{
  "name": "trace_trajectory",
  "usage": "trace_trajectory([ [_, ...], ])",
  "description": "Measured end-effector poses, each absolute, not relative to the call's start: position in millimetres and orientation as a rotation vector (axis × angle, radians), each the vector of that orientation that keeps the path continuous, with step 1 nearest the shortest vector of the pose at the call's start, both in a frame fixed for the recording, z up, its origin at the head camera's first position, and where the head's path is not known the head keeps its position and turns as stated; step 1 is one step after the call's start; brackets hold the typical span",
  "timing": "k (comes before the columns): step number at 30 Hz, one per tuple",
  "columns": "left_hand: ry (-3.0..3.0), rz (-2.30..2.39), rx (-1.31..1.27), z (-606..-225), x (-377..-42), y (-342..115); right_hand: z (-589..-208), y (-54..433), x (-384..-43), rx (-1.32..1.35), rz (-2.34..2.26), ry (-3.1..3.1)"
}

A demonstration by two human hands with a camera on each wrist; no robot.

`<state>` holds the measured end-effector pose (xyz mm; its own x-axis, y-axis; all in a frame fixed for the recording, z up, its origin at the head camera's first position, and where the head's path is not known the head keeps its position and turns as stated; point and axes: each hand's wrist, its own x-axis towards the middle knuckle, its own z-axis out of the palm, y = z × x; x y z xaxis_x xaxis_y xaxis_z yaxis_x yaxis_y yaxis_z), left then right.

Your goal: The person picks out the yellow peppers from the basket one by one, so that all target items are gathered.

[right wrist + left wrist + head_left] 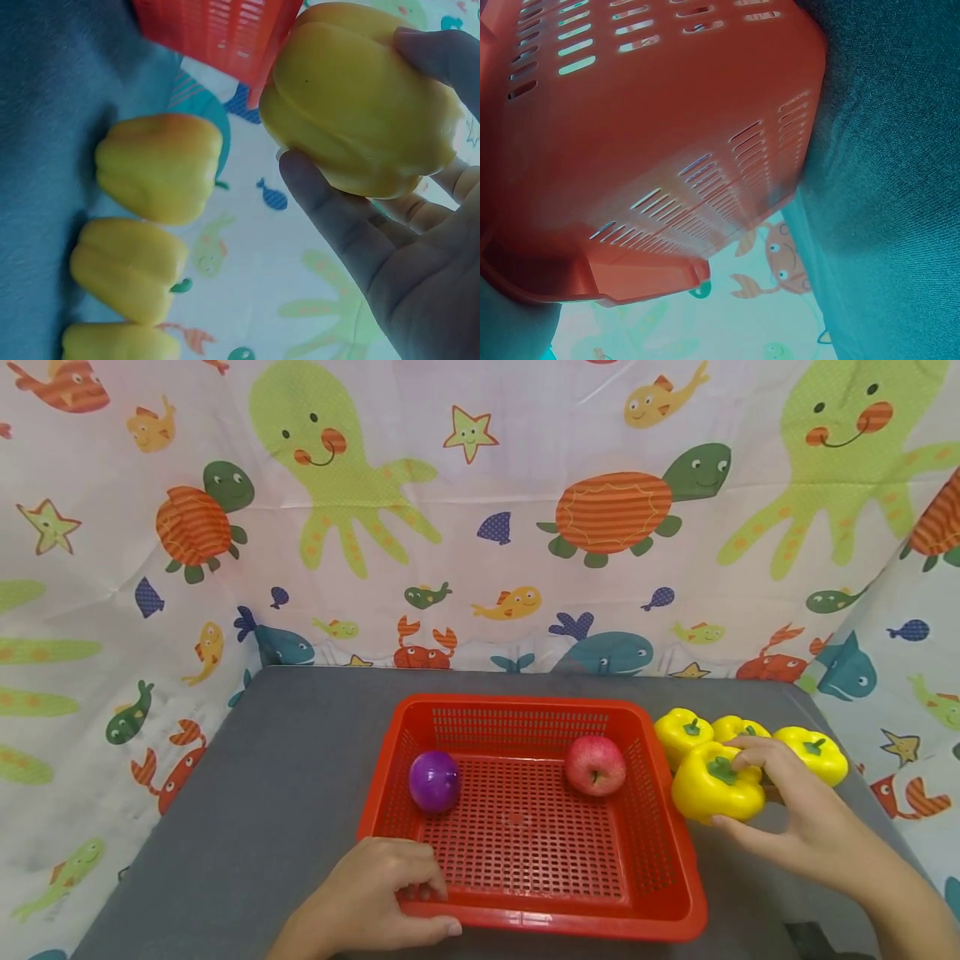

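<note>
My right hand (806,827) grips a yellow bell pepper (717,782) between thumb and fingers, beside the right rim of a red plastic basket (577,923). In the right wrist view the held bell pepper (360,97) is up off the table, with the fingers (330,202) around its side. The left hand (375,893) holds the basket's front rim near its left corner, fingers over the inside and thumb along the outside. A purple, rounded fruit-like object (434,782) lies at the left inside the basket, and a red apple (595,766) at the right.
Behind the held one, more yellow bell peppers (812,755) stand in a row to the right of the basket. Everything rests on a dark grey table (225,827). A curtain (465,568) printed with sea animals borders the table at the back and sides.
</note>
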<state>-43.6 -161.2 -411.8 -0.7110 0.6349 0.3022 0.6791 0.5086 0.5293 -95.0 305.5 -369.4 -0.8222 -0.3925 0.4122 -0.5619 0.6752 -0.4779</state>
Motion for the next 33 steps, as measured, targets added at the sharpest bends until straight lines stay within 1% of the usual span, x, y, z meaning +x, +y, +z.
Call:
trace_trajectory([
  [3, -2.682, -0.99, -1.155, -411.7, -43.5, -161.2, -376.2, 311.9, -94.8, 0.713, 0.883, -2.629],
  [8, -2.702, -0.999, -1.143, -411.7, -43.4, -161.3, -393.6, 319.3, -97.1, 0.722, 0.876, -2.633],
  [21, -2.701, -1.027, -1.15, -412.2, -43.5, -160.3, -429.0, 319.9, -105.8, 0.682, 0.952, -2.762],
  [27, -2.716, -1.02, -1.14, -412.1, -43.1, -160.6, -436.6, 317.5, -109.6, 0.745, 0.843, -2.684],
  [33, -2.711, -1.003, -1.144, -412.0, -43.6, -161.1, -437.6, 314.9, -111.5, 0.739, 0.858, -2.656],
])
